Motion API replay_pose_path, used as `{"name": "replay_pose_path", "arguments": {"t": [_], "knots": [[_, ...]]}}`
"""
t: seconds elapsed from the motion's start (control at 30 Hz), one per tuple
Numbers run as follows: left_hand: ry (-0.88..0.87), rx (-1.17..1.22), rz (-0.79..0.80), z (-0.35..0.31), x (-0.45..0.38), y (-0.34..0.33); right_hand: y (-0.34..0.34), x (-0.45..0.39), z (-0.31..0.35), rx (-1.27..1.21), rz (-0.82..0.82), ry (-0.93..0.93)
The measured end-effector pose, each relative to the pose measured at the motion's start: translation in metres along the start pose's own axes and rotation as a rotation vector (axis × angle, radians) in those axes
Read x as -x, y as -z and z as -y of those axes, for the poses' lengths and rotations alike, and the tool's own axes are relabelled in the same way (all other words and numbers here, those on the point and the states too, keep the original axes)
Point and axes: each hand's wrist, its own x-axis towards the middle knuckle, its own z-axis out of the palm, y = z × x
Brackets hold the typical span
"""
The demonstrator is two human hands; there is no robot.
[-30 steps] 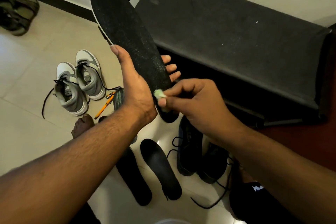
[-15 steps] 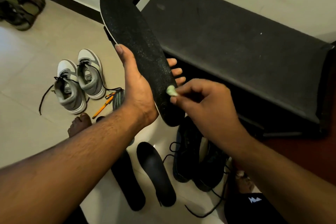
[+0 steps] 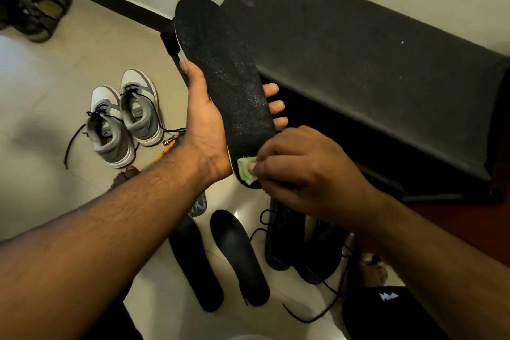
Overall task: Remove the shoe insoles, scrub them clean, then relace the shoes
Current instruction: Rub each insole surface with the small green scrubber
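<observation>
A: Since half a second ago your green scrub pad point(image 3: 246, 172) has slid from mid-insole down to the heel end of the insole point(image 3: 226, 91) you hold up in front of you.

B: Grip state, both hands?

A: Your right hand point(image 3: 300, 171) pinches the pad between thumb and fingers and presses it to the heel edge. Your left hand point(image 3: 205, 124) cradles the insole from behind, thumb along the near edge, fingertips showing past the far edge. It stands tilted in the air, toe end up, over the dark bench point(image 3: 372, 63).

B: Rest of the set?

A: Two more black insoles point(image 3: 218, 259) lie on the floor below your arms, just beside the dark shoes point(image 3: 300, 243) with loose laces. A grey-and-white pair point(image 3: 124, 121) stands further left, laces trailing.

B: Risks from here?

A: Likely three. Your pad sits right at the heel rim, so one more downward stroke could run it off the edge. Your left hand supports only the middle, so hard pressure at the heel could flex or twist the insole loose. Pale specks cover the upper surface; you could miss them.
</observation>
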Motion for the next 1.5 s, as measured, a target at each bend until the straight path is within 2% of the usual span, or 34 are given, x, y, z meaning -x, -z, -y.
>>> {"name": "replay_pose_path", "arguments": {"t": [0.13, 0.27, 0.37, 0.47, 0.6, 0.7, 0.87, 0.97, 1.03, 1.13, 1.23, 1.4, 1.5], "knots": [[0.077, -0.053, 0.007, 0.01, 0.004, -0.004, 0.001, -0.002, -0.007, 0.095, -0.035, -0.014], [0.166, -0.03, 0.115, 0.022, 0.008, -0.006, 0.004, -0.003, -0.019, 0.105, -0.093, -0.108], [0.142, -0.056, 0.165, 0.027, 0.006, -0.005, 0.011, -0.003, -0.028, 0.095, -0.225, -0.273], [0.031, -0.052, 0.112, 0.023, 0.002, -0.003, 0.017, -0.003, -0.024, 0.043, -0.33, -0.372], [-0.068, -0.1, -0.064, 0.017, 0.002, -0.004, 0.002, -0.007, 0.009, -0.116, -0.293, -0.313], [-0.113, -0.117, -0.159, 0.023, 0.003, -0.007, -0.01, -0.005, 0.019, -0.128, -0.218, -0.313], [-0.103, -0.08, -0.123, 0.031, 0.006, -0.005, -0.014, -0.002, 0.006, 0.04, -0.197, -0.381], [-0.139, -0.077, -0.126, 0.033, 0.009, -0.006, -0.009, -0.002, -0.007, 0.089, -0.153, -0.524], [-0.172, -0.066, -0.143, 0.032, 0.008, -0.005, -0.005, -0.002, -0.017, 0.039, -0.14, -0.627], [-0.267, -0.042, -0.18, 0.023, 0.003, 0.0, 0.008, -0.005, -0.022, -0.213, -0.312, -0.739], [-0.298, -0.023, -0.212, 0.018, -0.001, 0.002, 0.012, -0.012, -0.003, -0.357, -0.375, -0.697], [-0.215, -0.091, -0.193, 0.032, 0.006, -0.006, -0.016, -0.009, 0.019, -0.261, -0.305, -0.558], [-0.174, -0.077, -0.167, 0.038, 0.006, -0.007, -0.018, -0.005, 0.009, -0.21, -0.296, -0.628]]}}
